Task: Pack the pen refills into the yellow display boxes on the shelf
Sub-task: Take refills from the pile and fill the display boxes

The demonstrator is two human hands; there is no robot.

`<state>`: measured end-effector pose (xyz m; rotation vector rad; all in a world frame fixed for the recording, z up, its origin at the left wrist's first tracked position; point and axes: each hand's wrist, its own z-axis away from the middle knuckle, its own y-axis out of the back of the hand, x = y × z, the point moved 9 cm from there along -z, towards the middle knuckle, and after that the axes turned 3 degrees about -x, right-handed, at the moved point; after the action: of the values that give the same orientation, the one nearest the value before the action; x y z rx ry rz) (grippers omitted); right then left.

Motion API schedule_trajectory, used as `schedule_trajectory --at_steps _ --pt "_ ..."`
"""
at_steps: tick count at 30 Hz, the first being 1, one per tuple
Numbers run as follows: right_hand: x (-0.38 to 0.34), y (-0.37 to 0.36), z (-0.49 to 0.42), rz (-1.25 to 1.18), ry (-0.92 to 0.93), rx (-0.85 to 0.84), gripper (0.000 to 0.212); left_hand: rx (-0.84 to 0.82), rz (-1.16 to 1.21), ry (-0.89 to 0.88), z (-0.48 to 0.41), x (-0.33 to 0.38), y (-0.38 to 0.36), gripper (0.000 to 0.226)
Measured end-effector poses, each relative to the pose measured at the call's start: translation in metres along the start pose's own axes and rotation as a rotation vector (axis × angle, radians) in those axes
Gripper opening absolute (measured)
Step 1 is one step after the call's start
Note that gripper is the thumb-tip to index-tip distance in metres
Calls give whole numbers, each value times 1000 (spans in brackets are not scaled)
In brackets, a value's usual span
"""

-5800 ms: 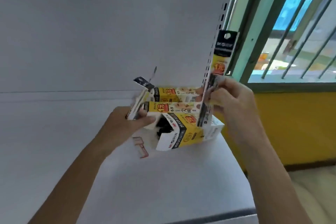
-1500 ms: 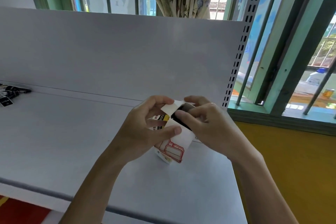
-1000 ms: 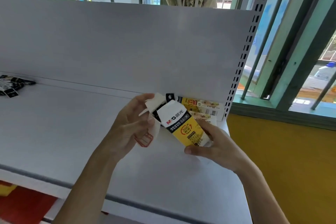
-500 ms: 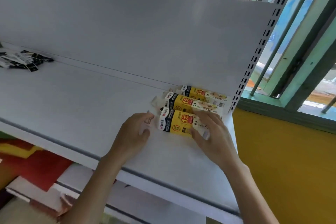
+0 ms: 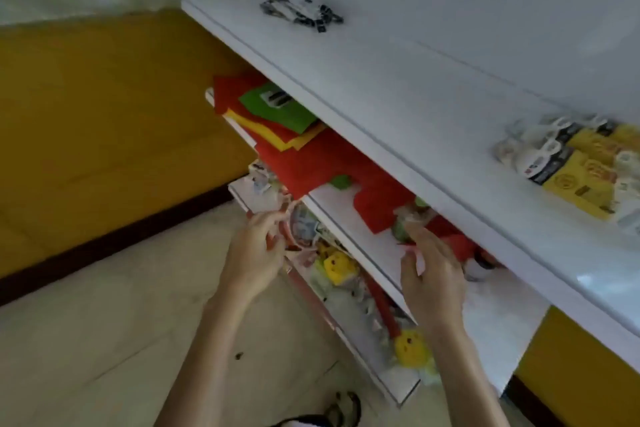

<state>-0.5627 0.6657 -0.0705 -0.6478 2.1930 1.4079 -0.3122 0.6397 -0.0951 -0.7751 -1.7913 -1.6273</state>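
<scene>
Yellow display boxes point(image 5: 575, 170) lying at right on shelf point(image 5: 415, 97); left hand point(image 5: 254, 250) curling fingers, hold unclear; right hand point(image 5: 433, 274) hovering lower centre, fingers relaxed.

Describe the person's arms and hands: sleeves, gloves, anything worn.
The left forearm and right forearm are bare down to the frame's bottom edge: no sleeve shows. The left hand and right hand wear no gloves; no watch, bracelet or ring is visible, though blur could hide a thin ring.

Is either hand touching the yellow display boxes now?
No: left hand and right hand reach below the shelf bearing the yellow display boxes.
</scene>
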Motion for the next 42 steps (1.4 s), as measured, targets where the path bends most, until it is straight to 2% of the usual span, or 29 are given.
schedule_trajectory --at_steps 2,5,8,10,13,19,25,28,31,35,42 --pt "-16 -51 25 -135 -60 -283 41 4 7 193 43 -61 18 34" --pt "-43 -121 74 -112 -31 -617 48 -37 15 460 115 -136 34 31" --pt "-55 -182 129 -80 -6 -904 50 -109 24 642 172 -180 48 30" --pt "-53 -209 154 -41 -40 -1041 46 -144 30 725 198 -199 57 32" --pt "-63 -237 169 65 18 -1177 45 -179 57 839 225 -218 68 33" --pt "-81 -298 170 182 -22 -1456 45 -190 86 959 239 -235 78 37" --pt "-150 -360 116 210 96 -1425 48 -221 112 1023 231 -258 93 35" --pt "-194 -383 94 137 120 -1421 45 -245 123 1054 224 -280 107 35" --pt "-231 -408 61 61 133 -1348 45 -275 101 1057 196 -313 128 38" --pt "-239 -439 29 78 60 -1318 44 -295 16 997 127 -349 164 41" --pt "-217 -463 -10 182 -36 -1333 34 -309 -102 846 -12 -364 226 43"
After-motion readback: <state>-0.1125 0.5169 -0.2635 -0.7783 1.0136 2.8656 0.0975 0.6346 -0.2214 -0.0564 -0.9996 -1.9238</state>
